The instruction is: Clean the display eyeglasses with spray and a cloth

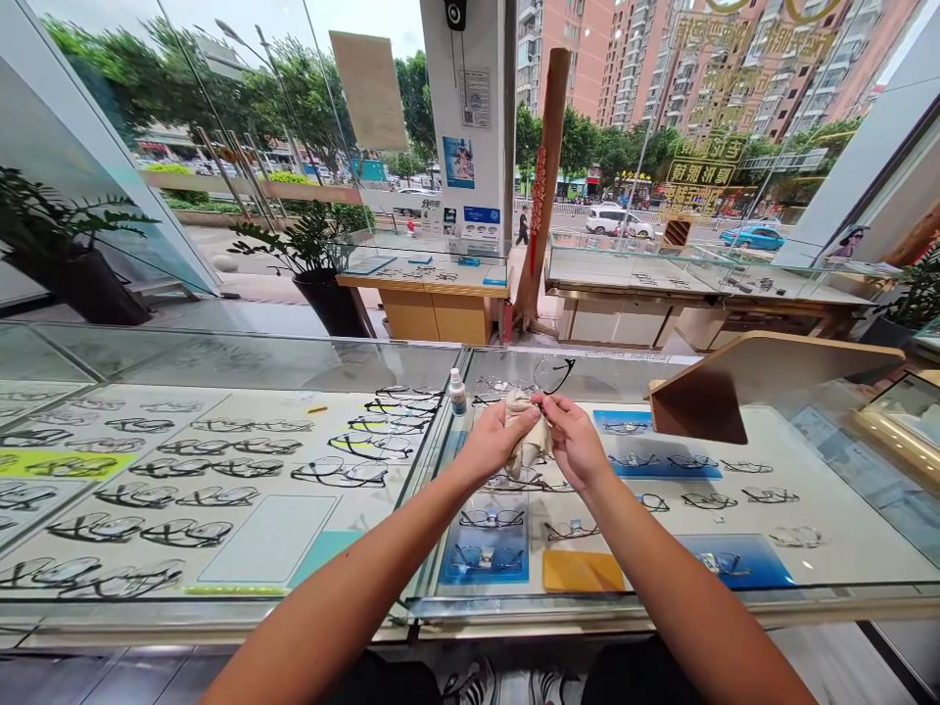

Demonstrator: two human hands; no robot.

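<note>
A pair of black-rimmed glasses [552, 373] is held above the glass display counter [294, 364]. My left hand [493, 441] is closed around a beige cleaning cloth [526, 443] that is pressed against the frame. My right hand [569, 438] pinches the glasses near one lens, fingers together. Both forearms reach forward from the bottom of the view. A small white spray bottle [457, 392] with a blue cap stands on the counter just left of my left hand.
Under the glass lie several rows of glasses [220, 470] on white and blue trays. A tilted wooden mirror stand [741, 387] sits at the right. Potted plants [323, 264], more counters [433, 284] and a street window are beyond.
</note>
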